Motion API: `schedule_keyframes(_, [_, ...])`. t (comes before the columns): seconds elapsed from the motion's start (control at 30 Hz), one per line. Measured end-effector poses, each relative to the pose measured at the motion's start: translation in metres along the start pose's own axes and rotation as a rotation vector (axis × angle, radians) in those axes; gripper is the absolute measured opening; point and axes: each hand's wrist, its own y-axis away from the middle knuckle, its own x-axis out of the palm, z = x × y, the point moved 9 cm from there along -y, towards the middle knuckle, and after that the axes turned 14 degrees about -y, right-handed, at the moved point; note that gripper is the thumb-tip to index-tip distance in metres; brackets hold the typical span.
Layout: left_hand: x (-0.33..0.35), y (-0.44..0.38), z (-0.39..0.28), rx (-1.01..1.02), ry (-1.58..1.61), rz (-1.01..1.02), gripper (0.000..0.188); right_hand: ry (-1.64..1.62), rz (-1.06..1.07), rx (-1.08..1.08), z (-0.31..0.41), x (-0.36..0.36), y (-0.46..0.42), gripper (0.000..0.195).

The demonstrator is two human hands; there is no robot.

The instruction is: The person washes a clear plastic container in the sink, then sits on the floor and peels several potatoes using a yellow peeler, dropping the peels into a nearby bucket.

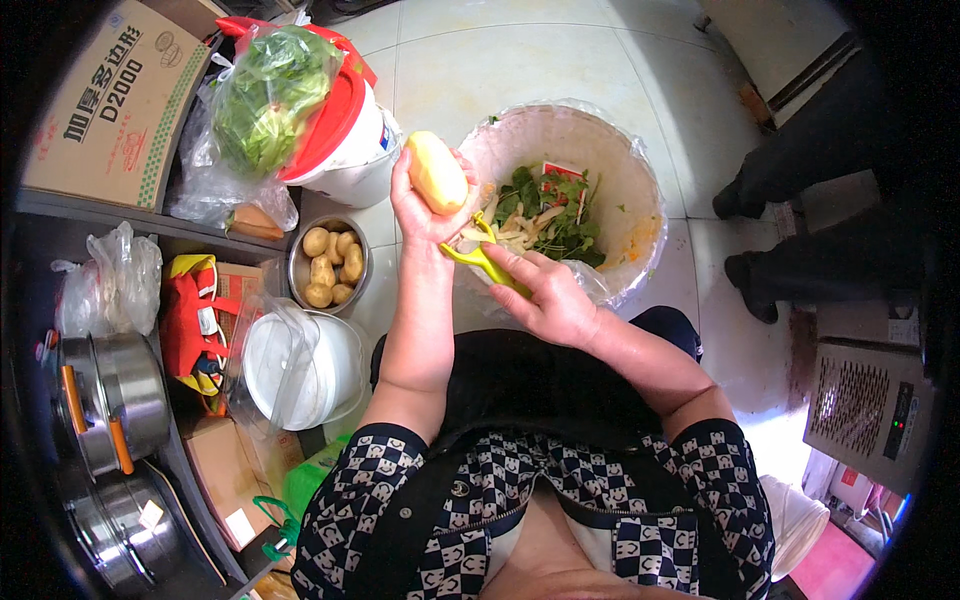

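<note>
My left hand (429, 202) holds a peeled, pale yellow potato (437, 172), its long side pointing up and away from me. In my right hand (551, 296) is a yellow-green peeler (487, 264), its head just below the potato, close to my left wrist. Beyond and to the right stands a round bin with a clear plastic liner (634, 172), holding potato peelings (525, 225), green leaves (574, 244) and a red and white packet (562, 184). Several unpeeled potatoes (321, 271) lie in a steel bowl (365, 281) on the left.
Bagged lettuce (274, 97) rests against a red-lidded white bucket (352, 176) at the upper left. A white lidded tub (292, 367) stands nearer me, beside shelves with steel pots (135, 397). Another person's legs and dark shoes (750, 277) are at the right.
</note>
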Motion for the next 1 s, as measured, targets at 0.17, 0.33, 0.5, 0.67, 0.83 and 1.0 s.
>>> schedule_keyframes(0.17, [-0.013,0.002,-0.005,0.13,-0.099,-0.2,0.034,-0.104,-0.193,-0.052,0.009,-0.03,-0.001,0.048])
schedule_keyframes(0.33, [-0.002,0.009,0.005,0.203,-0.097,-0.287,0.037,-0.059,-0.317,-0.088,0.006,-0.033,-0.012,0.049])
schedule_keyframes(0.5, [-0.011,0.019,-0.008,0.294,-0.168,-0.472,0.037,-0.019,-0.164,-0.078,-0.004,0.009,0.001,0.053])
schedule_keyframes(0.67, [-0.009,0.017,-0.013,0.303,-0.194,-0.426,0.038,-0.135,-0.135,0.053,0.004,-0.011,0.0,0.049])
schedule_keyframes(0.83, [-0.01,0.015,0.0,0.292,-0.222,-0.402,0.039,-0.209,-0.303,-0.007,0.004,-0.036,-0.01,0.047])
schedule_keyframes(1.0, [-0.005,0.015,0.006,0.282,-0.247,-0.409,0.04,-0.2,-0.2,0.063,-0.005,-0.013,-0.004,0.049])
